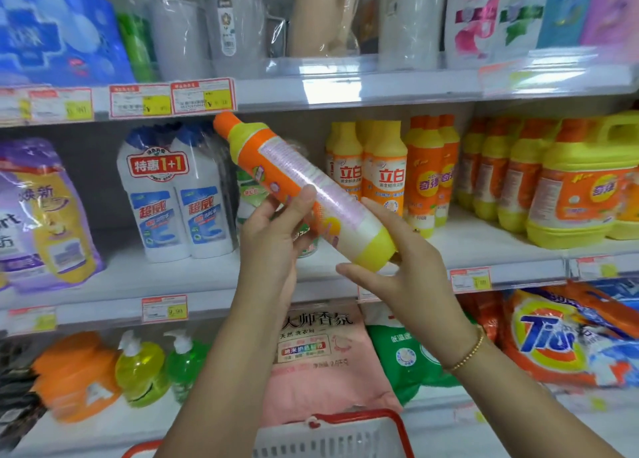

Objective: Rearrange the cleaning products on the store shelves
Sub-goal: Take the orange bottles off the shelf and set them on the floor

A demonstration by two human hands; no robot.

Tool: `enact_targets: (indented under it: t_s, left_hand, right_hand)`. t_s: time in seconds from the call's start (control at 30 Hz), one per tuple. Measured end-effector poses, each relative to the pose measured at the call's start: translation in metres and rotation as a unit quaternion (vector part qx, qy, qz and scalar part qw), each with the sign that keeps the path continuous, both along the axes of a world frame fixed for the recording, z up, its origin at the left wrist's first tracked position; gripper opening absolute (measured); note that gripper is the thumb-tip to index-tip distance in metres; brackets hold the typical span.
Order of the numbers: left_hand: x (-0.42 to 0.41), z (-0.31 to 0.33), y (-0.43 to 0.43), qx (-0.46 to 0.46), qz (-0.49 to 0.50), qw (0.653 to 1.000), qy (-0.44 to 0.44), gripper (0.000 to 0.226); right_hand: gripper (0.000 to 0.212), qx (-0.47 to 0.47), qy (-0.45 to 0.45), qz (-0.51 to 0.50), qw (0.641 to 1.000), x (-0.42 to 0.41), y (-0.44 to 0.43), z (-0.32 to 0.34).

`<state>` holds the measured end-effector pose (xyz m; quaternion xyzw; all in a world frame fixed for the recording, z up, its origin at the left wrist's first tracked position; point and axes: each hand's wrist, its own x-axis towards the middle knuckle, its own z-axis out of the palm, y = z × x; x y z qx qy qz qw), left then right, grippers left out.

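A yellow and orange dish-soap bottle (304, 188) is held tilted in front of the middle shelf (484, 250), its orange cap up and to the left, its back label facing me. My left hand (276, 229) grips the bottle's middle, thumb across the label. My right hand (397, 271) cups the yellow base from below and to the right, fingers around it. Matching yellow and orange bottles (383, 170) stand upright on the middle shelf just behind.
White twin-pack cleaner bottles (176, 198) stand left of the held bottle. Large yellow jugs (581, 195) sit at right. Detergent bags (553, 336) and pump bottles (141, 371) fill the lower shelf. A red-rimmed basket (345, 433) is below my arms. Upper shelf holds wrapped cups (235, 32).
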<state>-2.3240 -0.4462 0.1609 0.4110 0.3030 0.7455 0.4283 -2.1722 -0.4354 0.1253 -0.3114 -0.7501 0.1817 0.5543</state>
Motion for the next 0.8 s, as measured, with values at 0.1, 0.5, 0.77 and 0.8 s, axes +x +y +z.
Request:
enact_targets:
  t_s: [0.1, 0.5, 0.77, 0.8]
  left_hand:
    - [0.016, 0.003, -0.002, -0.027, 0.069, 0.996, 0.045, 0.04]
    - [0.028, 0.023, -0.014, -0.06, -0.091, 0.993, 0.034, 0.058]
    - [0.032, 0.026, -0.012, -0.121, -0.149, 0.981, -0.024, 0.072]
    - [0.031, 0.026, -0.012, -0.119, -0.149, 0.982, -0.016, 0.07]
  right_hand:
    - [0.073, 0.095, -0.109, -0.144, 0.979, 0.006, -0.002, -0.003]
    - [0.06, -0.423, 0.094, 0.413, 0.801, 0.052, -0.015, 0.028]
    - [0.067, -0.502, 0.113, 0.423, 0.746, 0.065, -0.034, 0.06]
    - [0.065, -0.498, 0.105, 0.418, 0.752, 0.083, -0.045, 0.06]
